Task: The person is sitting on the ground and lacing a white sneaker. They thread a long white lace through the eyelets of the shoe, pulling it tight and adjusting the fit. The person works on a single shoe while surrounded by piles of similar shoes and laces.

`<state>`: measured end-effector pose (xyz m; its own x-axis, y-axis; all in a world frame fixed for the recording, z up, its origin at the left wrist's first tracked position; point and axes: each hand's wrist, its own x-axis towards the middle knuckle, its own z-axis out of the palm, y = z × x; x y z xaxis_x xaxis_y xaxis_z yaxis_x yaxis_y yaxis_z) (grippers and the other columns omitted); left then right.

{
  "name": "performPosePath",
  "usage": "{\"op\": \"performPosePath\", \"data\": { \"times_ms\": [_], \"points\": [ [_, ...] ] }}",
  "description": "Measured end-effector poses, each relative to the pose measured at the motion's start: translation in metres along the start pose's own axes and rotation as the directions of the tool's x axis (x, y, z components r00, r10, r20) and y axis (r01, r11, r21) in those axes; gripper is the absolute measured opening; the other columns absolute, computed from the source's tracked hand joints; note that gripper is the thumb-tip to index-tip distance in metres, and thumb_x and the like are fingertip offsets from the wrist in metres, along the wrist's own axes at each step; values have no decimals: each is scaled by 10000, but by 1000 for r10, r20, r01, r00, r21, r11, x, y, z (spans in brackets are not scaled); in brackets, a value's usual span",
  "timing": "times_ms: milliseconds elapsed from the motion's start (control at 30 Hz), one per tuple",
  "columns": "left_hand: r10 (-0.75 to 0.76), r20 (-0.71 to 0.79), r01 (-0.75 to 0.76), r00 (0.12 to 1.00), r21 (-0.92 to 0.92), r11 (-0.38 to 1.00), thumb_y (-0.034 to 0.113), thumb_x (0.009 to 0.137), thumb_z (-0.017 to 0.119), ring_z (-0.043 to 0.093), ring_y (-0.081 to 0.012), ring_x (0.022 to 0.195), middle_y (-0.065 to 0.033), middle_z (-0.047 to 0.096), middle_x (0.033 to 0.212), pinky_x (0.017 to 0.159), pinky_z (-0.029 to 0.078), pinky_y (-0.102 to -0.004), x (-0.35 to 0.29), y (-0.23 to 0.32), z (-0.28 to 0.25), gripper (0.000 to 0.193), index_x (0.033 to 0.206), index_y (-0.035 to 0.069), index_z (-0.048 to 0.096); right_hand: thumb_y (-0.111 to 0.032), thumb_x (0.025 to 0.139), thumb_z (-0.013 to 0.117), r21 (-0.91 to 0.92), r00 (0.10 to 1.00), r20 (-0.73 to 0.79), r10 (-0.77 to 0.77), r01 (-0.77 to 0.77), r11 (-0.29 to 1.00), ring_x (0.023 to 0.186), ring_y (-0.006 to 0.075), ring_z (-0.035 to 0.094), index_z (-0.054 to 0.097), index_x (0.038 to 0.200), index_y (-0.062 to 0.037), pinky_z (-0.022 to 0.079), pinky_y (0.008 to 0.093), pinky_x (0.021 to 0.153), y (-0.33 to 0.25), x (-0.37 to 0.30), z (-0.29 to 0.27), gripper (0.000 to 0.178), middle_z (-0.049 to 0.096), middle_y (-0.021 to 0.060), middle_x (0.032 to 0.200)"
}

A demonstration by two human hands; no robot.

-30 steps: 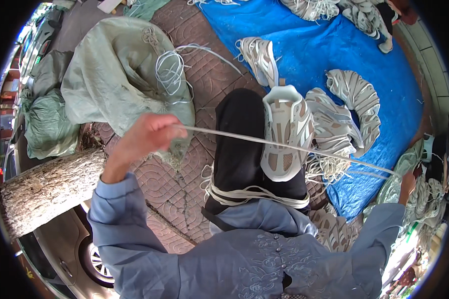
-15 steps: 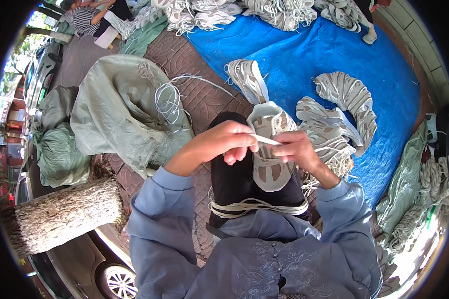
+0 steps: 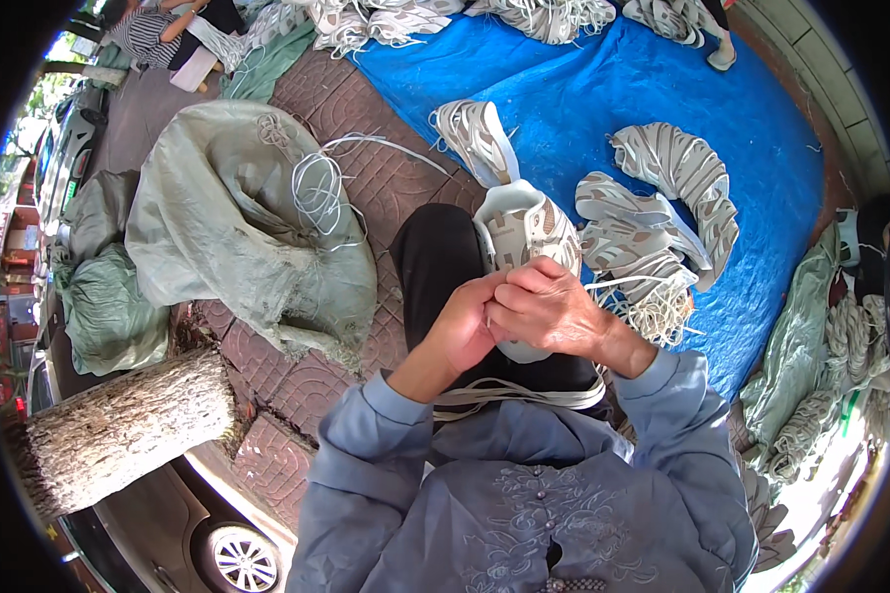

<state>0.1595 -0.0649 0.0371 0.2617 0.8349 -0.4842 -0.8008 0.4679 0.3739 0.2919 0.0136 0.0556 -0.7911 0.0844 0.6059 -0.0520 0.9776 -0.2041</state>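
A white and beige shoe upper (image 3: 524, 222) lies over my lap, toe toward me, with its lower part covered by my hands. Close above it, my left hand (image 3: 465, 324) and my right hand (image 3: 552, 308) meet with curled fingers pressed together. Both are closed on a white shoelace (image 3: 618, 282), which sticks out to the right past my right hand; the part between my fingertips is hidden. A bundle of loose pale laces (image 3: 514, 393) lies across my thighs.
Stacked shoe uppers (image 3: 687, 188) lie on a blue tarp (image 3: 554, 119) at right. A pale sack (image 3: 208, 217) with tangled white cord (image 3: 318, 193) sits left, near a tree trunk (image 3: 133, 425). Another person (image 3: 148, 35) sits far left. A car (image 3: 183, 529) stands lower left.
My hands have come together and moved toward me, the right one now curled over the left's fingertips. The lace stretch between them is no longer visible; a lace length now points right.
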Motion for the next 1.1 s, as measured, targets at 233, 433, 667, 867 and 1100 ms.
{"op": "performPosePath", "data": {
  "times_ms": [233, 433, 667, 867, 1100],
  "points": [
    [62, -141, -71, 988, -59, 996, 222, 903, 415, 588, -135, 836, -35, 592, 925, 722, 491, -303, -3, -22, 11, 263, 1025, 37, 557, -141, 488, 563, 8, 994, 73, -86, 85, 996, 767, 170, 491, 518, 606, -108, 402, 289, 629, 10, -8, -6, 131, 465, 4, 699],
    [517, 153, -152, 842, 987, -45, 168, 788, 588, 526, -235, 1026, -136, 539, 1079, 841, 435, -373, -27, -31, -11, 375, 1100, -18, 493, 11, 691, 598, 657, 447, 356, 821, -744, 120, 599, 161, 570, 573, 669, -11, 446, 281, 571, 37, -52, -66, 40, 579, 82, 665],
    [238, 522, -208, 819, 656, -725, 263, 642, 695, 321, -342, 1222, -154, 437, 1213, 981, 306, -439, 0, -89, -38, 638, 1174, -2, 463, -67, 751, 575, 656, 501, 392, 772, -741, 147, 485, 72, 473, 583, 775, -13, 346, 201, 426, 50, -91, -17, 60, 535, 23, 633],
    [259, 536, -209, 804, 661, -721, 261, 632, 698, 327, -339, 1221, -148, 429, 1217, 979, 315, -439, -3, -90, -46, 661, 1185, -4, 451, 18, 754, 507, 660, 202, -401, 893, -613, 435, 502, 37, 424, 583, 854, -9, 298, 155, 416, 130, -129, -185, 129, 527, 4, 662],
    [254, 580, -208, 774, 612, -763, 232, 635, 675, 354, -355, 1210, -159, 457, 1192, 966, 341, -452, 1, -96, -43, 612, 1157, -23, 482, -117, 740, 575, 259, 832, 307, 463, -541, 801, 724, 255, 586, 604, 795, -9, 477, 310, 614, 39, -87, -25, 124, 599, 89, 815]
  ]
}}
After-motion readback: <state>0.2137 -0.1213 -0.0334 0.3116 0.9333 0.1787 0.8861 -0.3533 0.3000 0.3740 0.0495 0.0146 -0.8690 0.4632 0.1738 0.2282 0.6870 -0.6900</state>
